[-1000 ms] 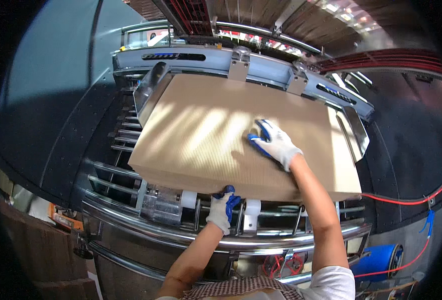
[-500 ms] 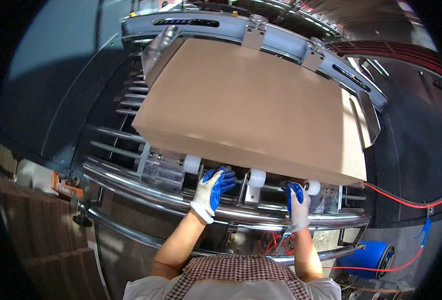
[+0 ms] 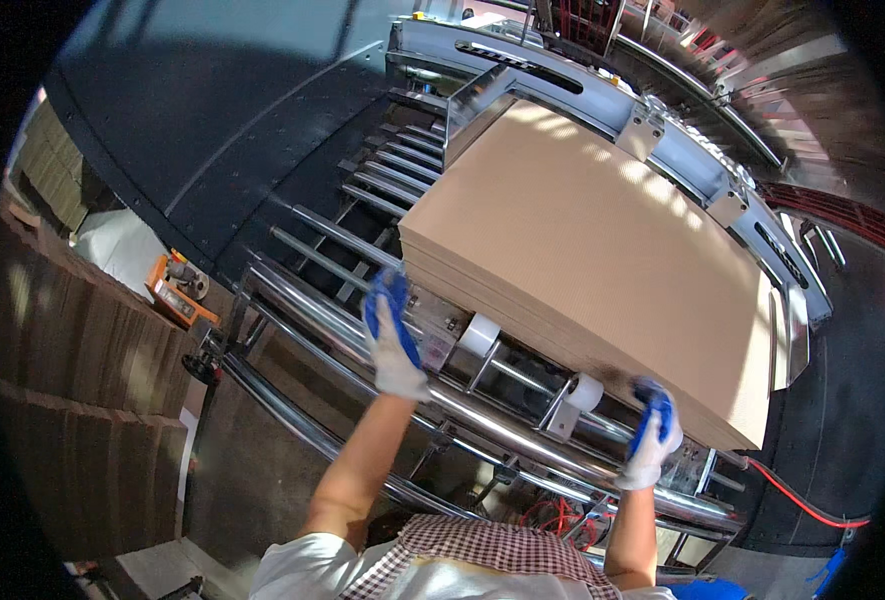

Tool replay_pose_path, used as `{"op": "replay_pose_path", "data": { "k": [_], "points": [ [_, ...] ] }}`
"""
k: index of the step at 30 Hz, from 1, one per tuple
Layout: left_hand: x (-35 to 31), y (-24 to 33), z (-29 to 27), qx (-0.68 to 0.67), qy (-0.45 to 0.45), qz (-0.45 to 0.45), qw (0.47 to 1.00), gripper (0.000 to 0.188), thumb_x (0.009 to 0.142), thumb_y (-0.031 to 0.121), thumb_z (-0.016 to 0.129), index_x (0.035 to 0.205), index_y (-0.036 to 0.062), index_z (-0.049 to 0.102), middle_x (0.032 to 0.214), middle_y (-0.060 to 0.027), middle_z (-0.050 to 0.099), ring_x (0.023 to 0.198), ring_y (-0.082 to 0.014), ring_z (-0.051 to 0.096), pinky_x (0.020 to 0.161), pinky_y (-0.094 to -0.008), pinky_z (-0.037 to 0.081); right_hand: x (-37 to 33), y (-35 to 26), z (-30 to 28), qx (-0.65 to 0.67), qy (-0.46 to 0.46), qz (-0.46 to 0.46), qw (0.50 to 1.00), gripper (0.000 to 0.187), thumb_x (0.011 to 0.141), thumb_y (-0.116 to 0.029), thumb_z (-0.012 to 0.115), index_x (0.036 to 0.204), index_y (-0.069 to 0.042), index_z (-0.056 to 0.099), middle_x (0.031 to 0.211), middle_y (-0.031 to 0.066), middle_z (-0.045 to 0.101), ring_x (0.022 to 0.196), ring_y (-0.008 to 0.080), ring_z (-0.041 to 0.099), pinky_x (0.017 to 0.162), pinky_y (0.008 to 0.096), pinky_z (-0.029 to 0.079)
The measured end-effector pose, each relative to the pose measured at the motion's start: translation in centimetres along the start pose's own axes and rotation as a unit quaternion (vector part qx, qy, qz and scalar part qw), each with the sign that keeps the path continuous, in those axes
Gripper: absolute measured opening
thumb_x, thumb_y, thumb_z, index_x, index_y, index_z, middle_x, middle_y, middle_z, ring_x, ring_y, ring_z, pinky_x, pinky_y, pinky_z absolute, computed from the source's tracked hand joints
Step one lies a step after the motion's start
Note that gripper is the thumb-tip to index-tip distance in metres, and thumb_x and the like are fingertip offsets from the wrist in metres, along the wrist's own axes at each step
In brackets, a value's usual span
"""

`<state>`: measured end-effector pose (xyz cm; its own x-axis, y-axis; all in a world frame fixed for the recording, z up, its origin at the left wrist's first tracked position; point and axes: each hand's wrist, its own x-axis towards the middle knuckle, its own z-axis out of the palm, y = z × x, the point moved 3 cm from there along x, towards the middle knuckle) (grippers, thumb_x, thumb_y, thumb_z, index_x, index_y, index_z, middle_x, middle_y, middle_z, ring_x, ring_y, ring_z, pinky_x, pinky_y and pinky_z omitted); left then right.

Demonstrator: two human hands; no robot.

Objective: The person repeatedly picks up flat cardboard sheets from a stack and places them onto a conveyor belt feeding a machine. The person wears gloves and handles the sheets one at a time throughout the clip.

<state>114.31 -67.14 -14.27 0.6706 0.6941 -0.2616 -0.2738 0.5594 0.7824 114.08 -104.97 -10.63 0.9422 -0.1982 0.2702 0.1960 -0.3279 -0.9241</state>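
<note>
A thick stack of brown cardboard sheets [image 3: 592, 250] lies on a metal roller bed in front of me. My left hand [image 3: 392, 335], in a white glove with a blue coated palm, is raised beside the stack's near left corner. Its fingers stretch upward, slightly blurred, holding nothing I can see. My right hand [image 3: 652, 435], gloved alike, is at the stack's front side towards its right end. Its fingers are extended and their tips smeared; whether they touch the cardboard I cannot tell. Between the hands, a white roller [image 3: 479, 335] and another white roller [image 3: 584, 392] stand along the front.
Polished metal rails [image 3: 522, 435] run between me and the stack. A pale blue-grey machine beam [image 3: 582, 85] with brackets borders the far side. More cardboard piles [image 3: 102, 400] stand at left, near an orange tool-like object [image 3: 175, 292]. A red hose [image 3: 802, 505] crosses at right.
My view has turned leftward, so the stack appears farther right and tilted. My left hand has moved left from between the rollers to the stack's corner. The right hand stays near the front side.
</note>
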Motion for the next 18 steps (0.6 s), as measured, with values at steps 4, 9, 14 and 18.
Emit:
{"op": "replay_pose_path", "data": {
  "k": [4,9,14,18],
  "points": [
    [8.4,1.6,-0.2,0.026,-0.074,0.103,0.992,0.065,0.098,0.057,0.028,0.14,0.0082,0.041,0.142,-0.0152,0.042,0.133,-0.0262,0.037,0.114,-0.0423,0.02,1.4,3.1,-9.6,-0.055,0.307,-0.136,0.94,0.049,0.099,-0.037,0.043,0.128,0.001,0.052,0.122,0.0156,0.059,0.111,0.0258,0.056,0.101,0.0409,0.041],
    [13.4,0.7,3.5,-0.029,-0.177,0.088,0.98,0.072,0.095,0.063,0.029,0.129,0.0034,0.051,0.127,-0.0113,0.056,0.118,-0.0226,0.05,0.105,-0.0387,0.032,4.6,14.1,-28.7,0.029,0.49,0.076,0.868,0.058,0.098,-0.045,0.04,0.14,-0.005,0.042,0.142,0.0181,0.042,0.125,0.0298,0.046,0.103,0.0443,0.038],
    [14.9,-1.1,5.8,0.039,-0.097,0.226,0.968,0.053,0.1,0.048,0.038,0.115,0.002,0.059,0.108,-0.0104,0.065,0.095,-0.0215,0.061,0.093,-0.0359,0.046,9.3,19.7,-31.7,0.162,0.404,0.121,0.892,0.068,0.096,-0.055,0.038,0.135,-0.001,0.048,0.132,0.0154,0.053,0.117,0.0268,0.052,0.102,0.0391,0.038],
    [18.0,-2.6,2.4,0.288,0.056,0.428,0.855,0.05,0.095,0.047,0.048,0.121,0.0045,0.054,0.112,-0.0124,0.061,0.096,-0.0231,0.06,0.086,-0.0388,0.049,10.9,19.0,-28.8,0.091,0.507,0.084,0.853,0.063,0.094,-0.057,0.044,0.118,-0.002,0.063,0.115,0.0148,0.063,0.1,0.0263,0.06,0.092,0.0403,0.045]
  ]
}}
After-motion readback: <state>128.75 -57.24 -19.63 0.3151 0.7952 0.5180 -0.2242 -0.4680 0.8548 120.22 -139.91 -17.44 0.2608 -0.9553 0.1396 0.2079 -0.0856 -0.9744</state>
